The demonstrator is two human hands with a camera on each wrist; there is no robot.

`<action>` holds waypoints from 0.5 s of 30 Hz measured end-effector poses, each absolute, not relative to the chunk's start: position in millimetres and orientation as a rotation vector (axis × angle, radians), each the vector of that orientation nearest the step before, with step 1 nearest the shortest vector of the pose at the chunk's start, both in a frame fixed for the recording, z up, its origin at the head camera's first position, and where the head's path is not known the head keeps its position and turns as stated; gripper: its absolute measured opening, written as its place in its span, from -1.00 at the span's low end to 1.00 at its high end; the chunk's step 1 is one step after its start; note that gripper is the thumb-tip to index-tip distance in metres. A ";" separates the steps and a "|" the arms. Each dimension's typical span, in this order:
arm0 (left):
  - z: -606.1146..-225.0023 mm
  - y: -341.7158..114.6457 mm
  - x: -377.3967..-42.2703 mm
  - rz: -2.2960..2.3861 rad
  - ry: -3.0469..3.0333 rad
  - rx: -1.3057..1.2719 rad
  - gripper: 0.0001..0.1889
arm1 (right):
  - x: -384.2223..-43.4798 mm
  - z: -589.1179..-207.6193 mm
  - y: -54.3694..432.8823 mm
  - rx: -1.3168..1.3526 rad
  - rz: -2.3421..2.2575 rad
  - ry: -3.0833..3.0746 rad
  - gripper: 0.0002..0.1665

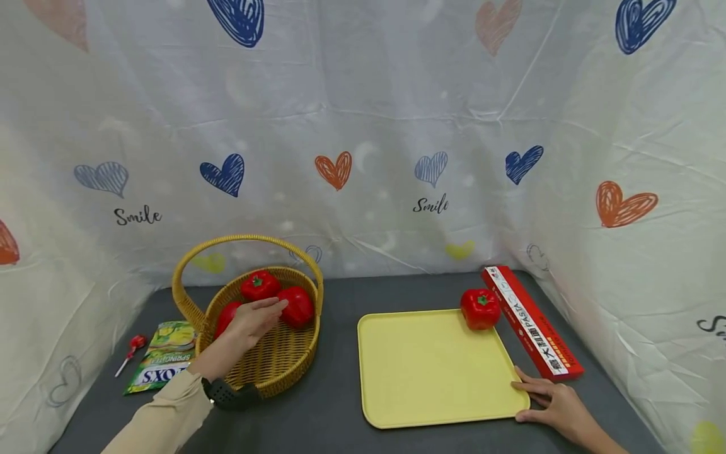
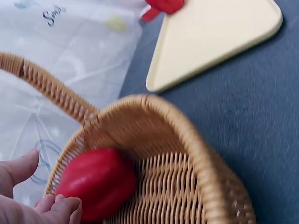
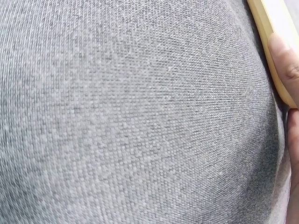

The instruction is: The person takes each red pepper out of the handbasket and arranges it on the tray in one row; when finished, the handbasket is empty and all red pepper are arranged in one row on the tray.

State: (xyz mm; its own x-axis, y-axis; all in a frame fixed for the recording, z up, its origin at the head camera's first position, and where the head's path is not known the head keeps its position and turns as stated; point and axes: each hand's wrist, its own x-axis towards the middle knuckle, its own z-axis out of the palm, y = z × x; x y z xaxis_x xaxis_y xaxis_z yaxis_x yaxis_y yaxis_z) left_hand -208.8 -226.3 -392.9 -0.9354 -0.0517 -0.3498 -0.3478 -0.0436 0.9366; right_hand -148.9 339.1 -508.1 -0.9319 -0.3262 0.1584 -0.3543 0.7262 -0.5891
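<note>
My left hand (image 1: 258, 320) reaches over the wicker basket (image 1: 289, 380), its fingers extended beside a red bell pepper (image 1: 297, 307); whether they touch it I cannot tell. Two more bell peppers lie in the basket, one at the back (image 1: 261, 285) and one at the left (image 1: 227, 317) partly covered by the hand. The left wrist view has a pepper (image 2: 100, 182) just beyond the fingertips. With thumb and fingers, my right hand (image 1: 558, 407) grips the near right corner of a yellow tray (image 1: 437, 372). Another bell pepper (image 1: 480, 309) sits at the tray's far right corner.
A long red pasta box (image 1: 533, 325) lies to the right of the tray. Left of the basket are a green snack packet (image 1: 164, 357) and a red lollipop (image 1: 136, 343). The basket's tall handle (image 1: 249, 238) arches above its back. A printed curtain (image 1: 363, 126) hangs behind the table.
</note>
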 end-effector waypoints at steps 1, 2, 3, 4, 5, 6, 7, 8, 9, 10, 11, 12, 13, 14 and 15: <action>-393.5 -228.5 -210.5 2.066 2.014 -0.449 -0.30 | -149.0 -507.9 339.3 0.568 1.000 -2.875 -0.30; -394.0 -230.2 -212.7 2.057 2.004 -0.467 -0.29 | -149.1 -507.9 339.6 0.571 1.001 -2.872 -0.31; -395.3 -231.8 -215.3 2.046 1.994 -0.477 -0.27 | -149.1 -508.0 339.8 0.576 0.999 -2.865 -0.31; -396.9 -232.9 -218.6 2.045 1.974 -0.486 -0.27 | -149.3 -508.0 340.1 0.580 0.997 -2.861 -0.32; -398.7 -233.1 -222.4 2.052 1.958 -0.506 -0.26 | -149.4 -508.2 340.5 0.587 1.000 -2.855 -0.33; -400.5 -233.2 -225.7 2.054 1.935 -0.515 -0.26 | -149.4 -508.5 340.9 0.595 0.994 -2.840 -0.34; -402.7 -232.8 -229.3 2.051 1.923 -0.518 -0.25 | -149.3 -508.8 341.2 0.604 0.984 -2.824 -0.35; -404.7 -231.8 -232.9 2.051 1.916 -0.525 -0.23 | -149.2 -509.0 341.4 0.608 0.980 -2.811 -0.36; -406.7 -230.7 -236.3 2.043 1.917 -0.534 -0.22 | -149.2 -509.2 341.6 0.609 0.970 -2.806 -0.36; -409.1 -229.6 -239.5 2.047 1.912 -0.543 -0.21 | -149.1 -509.4 341.7 0.606 0.966 -2.805 -0.36; -412.4 -229.5 -243.2 2.042 1.915 -0.549 -0.19 | -149.1 -509.5 341.6 0.605 0.961 -2.808 -0.35; -416.9 -229.9 -247.4 2.034 1.925 -0.564 -0.18 | -148.9 -509.6 341.4 0.595 0.975 -2.814 -0.35; -424.7 -232.2 -253.1 2.023 1.944 -0.564 -0.15 | -149.0 -509.6 341.3 0.586 0.995 -2.831 -0.34; -436.3 -237.2 -261.1 2.025 1.950 -0.564 -0.12 | -149.1 -509.6 341.0 0.573 1.022 -2.842 -0.33; -450.6 -243.7 -270.1 2.033 1.947 -0.558 -0.09 | -149.3 -509.7 340.8 0.564 1.040 -2.853 -0.32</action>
State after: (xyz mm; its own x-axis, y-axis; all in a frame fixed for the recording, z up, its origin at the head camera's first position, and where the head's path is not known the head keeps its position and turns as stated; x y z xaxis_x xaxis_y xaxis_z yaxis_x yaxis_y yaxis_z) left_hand -270.1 -243.7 -450.6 -0.8890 -0.0687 -0.4527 -0.4493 -0.0599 0.8914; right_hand -149.3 340.8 -509.7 -0.9320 -0.3194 0.1715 -0.3548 0.7067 -0.6121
